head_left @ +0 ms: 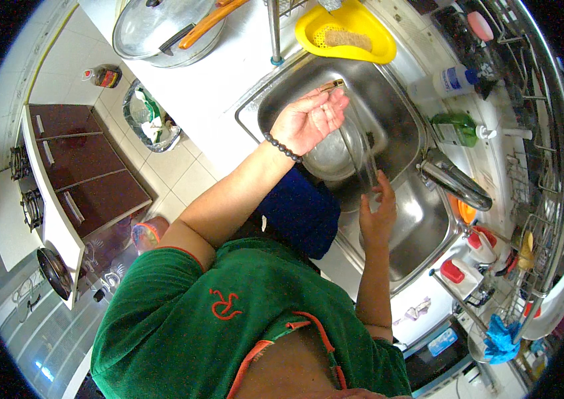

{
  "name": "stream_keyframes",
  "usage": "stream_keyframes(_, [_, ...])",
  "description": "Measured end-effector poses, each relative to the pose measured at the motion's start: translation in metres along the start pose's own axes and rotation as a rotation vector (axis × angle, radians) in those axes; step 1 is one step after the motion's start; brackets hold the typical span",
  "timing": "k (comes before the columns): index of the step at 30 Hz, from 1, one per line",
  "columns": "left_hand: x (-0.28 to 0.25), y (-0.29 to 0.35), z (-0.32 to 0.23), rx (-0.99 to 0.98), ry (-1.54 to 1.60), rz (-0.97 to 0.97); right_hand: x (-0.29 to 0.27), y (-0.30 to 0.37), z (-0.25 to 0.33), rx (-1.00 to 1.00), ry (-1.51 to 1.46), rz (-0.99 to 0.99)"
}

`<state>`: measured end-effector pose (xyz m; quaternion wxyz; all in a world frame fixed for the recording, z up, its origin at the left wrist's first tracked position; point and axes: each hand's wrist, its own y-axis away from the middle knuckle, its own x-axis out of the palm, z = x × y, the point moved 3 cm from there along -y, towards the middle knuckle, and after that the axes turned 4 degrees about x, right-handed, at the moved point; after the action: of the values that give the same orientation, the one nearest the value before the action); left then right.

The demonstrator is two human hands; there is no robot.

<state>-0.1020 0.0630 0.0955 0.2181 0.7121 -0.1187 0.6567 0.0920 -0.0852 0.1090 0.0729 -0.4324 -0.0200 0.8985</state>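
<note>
Over the steel sink, my left hand is turned palm up, with a dark beaded bracelet at the wrist. Its fingers curl round the upper end of a thin, clear thing that looks like a glass lid seen nearly edge-on. A small brownish-gold piece shows at those fingertips. Lower right, my right hand has its thumb and fingers at the other end of the clear thing; their contact is partly hidden. Below, a round, shiny pan or basin sits in the left bowl, partly covered by my hand.
A yellow strainer holding a brown scrubber rests at the sink's far rim. The faucet reaches over from the right, near a green bottle. A lidded pan stands on the left counter; a bin is below.
</note>
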Motion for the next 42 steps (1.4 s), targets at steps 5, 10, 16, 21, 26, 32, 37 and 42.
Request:
stream_keyframes(5, [-0.001, -0.006, 0.002, 0.017, 0.033, 0.185, -0.002, -0.001, 0.006, 0.060, -0.136, 0.036])
stream_keyframes(10, [-0.001, -0.007, 0.006, 0.029, 0.007, 0.162, -0.001, -0.001, 0.001, 0.066, -0.136, 0.040])
stream_keyframes(16, [0.010, -0.004, 0.004, 0.056, -0.073, 0.079, -0.003, 0.001, -0.002, 0.027, -0.108, 0.023])
stream_keyframes(21, [0.008, -0.004, 0.004, 0.072, -0.066, 0.125, -0.006, 0.000, -0.002, 0.005, -0.031, 0.015])
stream_keyframes(26, [0.012, -0.006, -0.004, 0.112, -0.423, -0.099, -0.011, 0.000, -0.003, -0.118, 0.076, -0.025])
stream_keyframes(32, [0.011, -0.004, -0.004, 0.096, -0.473, -0.114, -0.010, 0.003, -0.006, -0.154, 0.102, -0.030])
stream_keyframes(37, [0.015, -0.002, -0.003, 0.086, -0.445, -0.090, -0.011, 0.004, -0.007, -0.129, 0.110, -0.025])
stream_keyframes(42, [0.021, 0.000, -0.004, 0.086, -0.491, -0.225, -0.013, 0.003, -0.005, -0.142, 0.124, -0.030])
